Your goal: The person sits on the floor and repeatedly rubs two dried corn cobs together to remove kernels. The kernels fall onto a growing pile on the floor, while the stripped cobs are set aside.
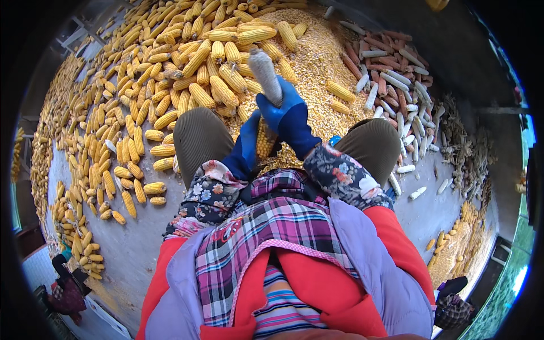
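My right hand (284,108), in a blue rubber-coated glove, is closed around the lower end of a bare whitish corn cob (265,76) that points up and away from me. Beside it, between my knees, my left hand (249,138) wears a matching glove and grips a yellow ear of corn (264,142), partly hidden by the hands. Loose shelled kernels (316,55) are heaped beyond my hands and also show below them. Unshelled yellow ears (225,91) are piled just past my left knee.
Many more corn ears (102,157) spread over the grey floor (140,242) to the left. Stripped white and reddish cobs (397,80) lie at the right, near dry husks (461,148). Other people (68,293) (452,304) appear at both lower edges.
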A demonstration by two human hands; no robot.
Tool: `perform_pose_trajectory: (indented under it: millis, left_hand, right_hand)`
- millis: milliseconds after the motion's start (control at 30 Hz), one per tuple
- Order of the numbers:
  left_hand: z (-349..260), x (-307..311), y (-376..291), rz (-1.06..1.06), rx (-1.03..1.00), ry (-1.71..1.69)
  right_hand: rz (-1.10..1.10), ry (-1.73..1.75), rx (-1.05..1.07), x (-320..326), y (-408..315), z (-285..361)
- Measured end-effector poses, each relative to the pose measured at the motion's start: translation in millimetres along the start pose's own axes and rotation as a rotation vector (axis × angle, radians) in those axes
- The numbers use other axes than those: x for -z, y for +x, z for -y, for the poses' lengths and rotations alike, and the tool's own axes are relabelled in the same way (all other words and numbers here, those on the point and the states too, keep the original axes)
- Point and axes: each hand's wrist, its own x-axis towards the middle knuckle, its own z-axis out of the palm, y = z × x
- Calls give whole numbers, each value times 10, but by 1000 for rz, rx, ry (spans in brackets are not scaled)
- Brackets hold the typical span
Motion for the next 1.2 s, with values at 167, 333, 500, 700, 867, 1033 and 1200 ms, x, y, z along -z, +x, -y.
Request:
perform_pose_trajectory:
  millis: [167,333,500,700,867,1033,1200]
  left_hand:
    - [119,269,218,69,-165,-35]
    - [83,45,78,-9,7,-51]
    - [-22,68,9,69,-19,-112]
    - [44,91,120,89,-171,-122]
    - [36,260,163,91,-152,-116]
    - [-59,403,156,362,224,-5]
    - [6,19,-23,82,-18,-55]
  right_hand:
    - [173,-208,414,-230,-413,254]
    - [6,-90,13,-84,-15,-100]
    - [-36,-37,7,-55,-26,98]
    - [146,-179,385,-246,-449,275]
    - [95,-122,296,-304,-347,123]
    - [30,-97,-96,-54,36,-144]
    - [8,-65,39,63,-39,128]
